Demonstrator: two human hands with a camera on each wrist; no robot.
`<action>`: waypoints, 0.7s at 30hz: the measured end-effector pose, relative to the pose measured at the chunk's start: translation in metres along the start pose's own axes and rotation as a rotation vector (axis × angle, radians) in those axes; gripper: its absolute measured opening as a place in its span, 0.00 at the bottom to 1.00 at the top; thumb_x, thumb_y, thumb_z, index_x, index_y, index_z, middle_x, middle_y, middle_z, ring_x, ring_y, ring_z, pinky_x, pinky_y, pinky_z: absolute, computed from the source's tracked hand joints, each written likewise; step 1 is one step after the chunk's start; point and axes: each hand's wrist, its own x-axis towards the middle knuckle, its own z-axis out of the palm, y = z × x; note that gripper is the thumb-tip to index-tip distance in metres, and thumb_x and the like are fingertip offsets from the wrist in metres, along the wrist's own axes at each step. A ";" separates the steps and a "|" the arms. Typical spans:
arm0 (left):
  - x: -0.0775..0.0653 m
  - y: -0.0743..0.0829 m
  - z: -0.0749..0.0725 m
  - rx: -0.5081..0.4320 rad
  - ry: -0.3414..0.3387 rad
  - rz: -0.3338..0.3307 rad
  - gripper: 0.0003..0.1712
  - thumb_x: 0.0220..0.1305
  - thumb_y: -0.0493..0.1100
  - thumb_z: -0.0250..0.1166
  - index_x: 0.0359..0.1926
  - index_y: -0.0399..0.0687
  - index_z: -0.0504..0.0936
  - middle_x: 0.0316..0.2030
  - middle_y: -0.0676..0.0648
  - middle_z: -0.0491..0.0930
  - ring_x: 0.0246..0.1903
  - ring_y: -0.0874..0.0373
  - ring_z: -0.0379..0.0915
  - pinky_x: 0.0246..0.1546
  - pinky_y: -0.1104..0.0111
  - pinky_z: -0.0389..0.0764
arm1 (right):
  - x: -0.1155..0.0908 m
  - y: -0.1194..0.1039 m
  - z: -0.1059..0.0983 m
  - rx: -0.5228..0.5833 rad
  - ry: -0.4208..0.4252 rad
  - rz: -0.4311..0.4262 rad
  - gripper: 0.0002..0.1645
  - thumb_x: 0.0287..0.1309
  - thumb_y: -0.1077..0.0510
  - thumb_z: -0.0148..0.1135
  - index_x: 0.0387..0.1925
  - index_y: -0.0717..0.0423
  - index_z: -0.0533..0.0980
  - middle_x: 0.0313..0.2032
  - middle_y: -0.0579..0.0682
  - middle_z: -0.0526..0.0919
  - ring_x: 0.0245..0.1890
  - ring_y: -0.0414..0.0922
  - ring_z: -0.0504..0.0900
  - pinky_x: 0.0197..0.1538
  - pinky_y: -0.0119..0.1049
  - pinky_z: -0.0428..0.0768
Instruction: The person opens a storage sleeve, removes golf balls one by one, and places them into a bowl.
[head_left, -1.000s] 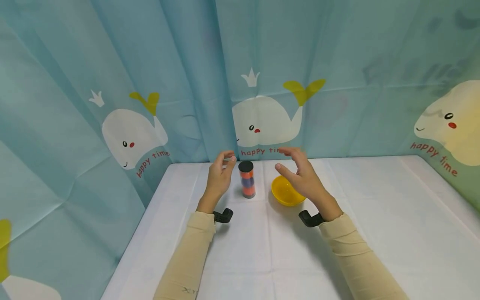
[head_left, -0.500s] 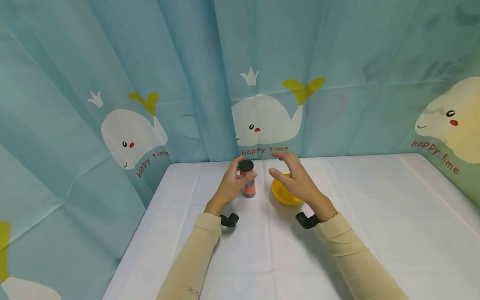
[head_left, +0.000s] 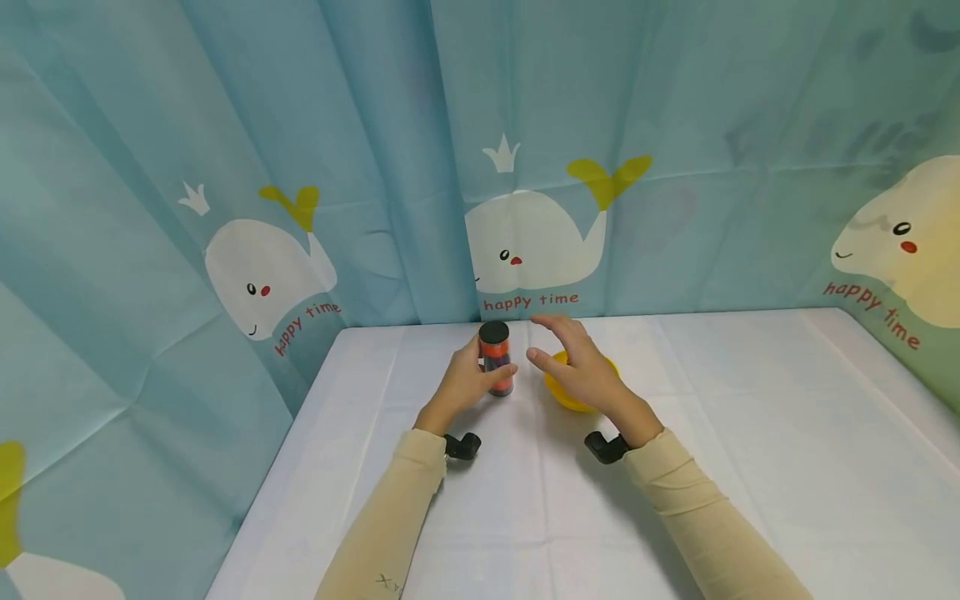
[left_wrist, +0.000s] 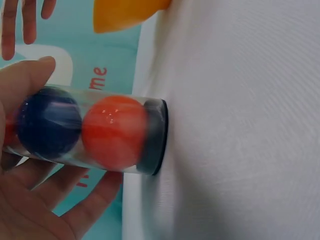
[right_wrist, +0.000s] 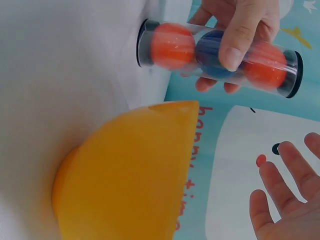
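My left hand [head_left: 467,379] grips a clear tube [head_left: 498,363] with black end caps, thumb across its front and fingers behind it. Inside, the right wrist view shows an orange ball [right_wrist: 172,46], a dark blue ball [right_wrist: 214,52] and another orange ball [right_wrist: 265,65]. The tube stands upright, its lower cap [left_wrist: 155,136] right at the white cloth in the left wrist view. My right hand [head_left: 587,371] is held above the near side of a yellow bowl [head_left: 558,392], fingers apart and holding nothing. It partly hides the bowl in the head view.
A white cloth [head_left: 510,533] covers the table. Behind it and to the left hangs a blue curtain [head_left: 390,167] printed with white whales, right at the table's back edge. Black camera mounts [head_left: 463,446] sit on both wrists.
My left hand has moved right to the tube and closed its thumb and fingers round it. My right hand has shifted slightly left and down over the bowl.
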 end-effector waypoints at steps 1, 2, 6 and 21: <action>0.000 -0.001 0.001 0.008 -0.004 -0.008 0.33 0.64 0.50 0.74 0.66 0.52 0.71 0.58 0.45 0.82 0.52 0.50 0.79 0.56 0.53 0.81 | 0.000 0.000 0.000 -0.002 -0.004 0.003 0.36 0.73 0.46 0.60 0.75 0.51 0.63 0.74 0.54 0.66 0.75 0.57 0.59 0.75 0.63 0.60; 0.000 -0.002 0.001 0.020 -0.010 -0.014 0.32 0.64 0.50 0.74 0.65 0.52 0.72 0.58 0.45 0.82 0.52 0.50 0.80 0.56 0.53 0.82 | 0.000 0.000 0.001 -0.002 -0.009 0.004 0.36 0.73 0.46 0.60 0.76 0.52 0.63 0.74 0.54 0.66 0.75 0.57 0.59 0.76 0.63 0.59; -0.001 -0.003 0.002 0.068 -0.048 -0.016 0.32 0.64 0.48 0.73 0.66 0.49 0.71 0.59 0.43 0.82 0.58 0.48 0.80 0.60 0.50 0.80 | 0.000 -0.001 0.002 0.003 -0.022 -0.002 0.36 0.73 0.46 0.60 0.75 0.53 0.63 0.74 0.55 0.66 0.76 0.57 0.57 0.76 0.63 0.57; -0.008 0.008 0.005 0.307 -0.108 0.142 0.24 0.64 0.47 0.74 0.56 0.51 0.75 0.50 0.46 0.85 0.55 0.49 0.81 0.60 0.49 0.79 | 0.000 0.003 0.008 -0.061 -0.022 -0.052 0.33 0.69 0.49 0.65 0.71 0.52 0.70 0.61 0.57 0.74 0.60 0.59 0.71 0.59 0.55 0.73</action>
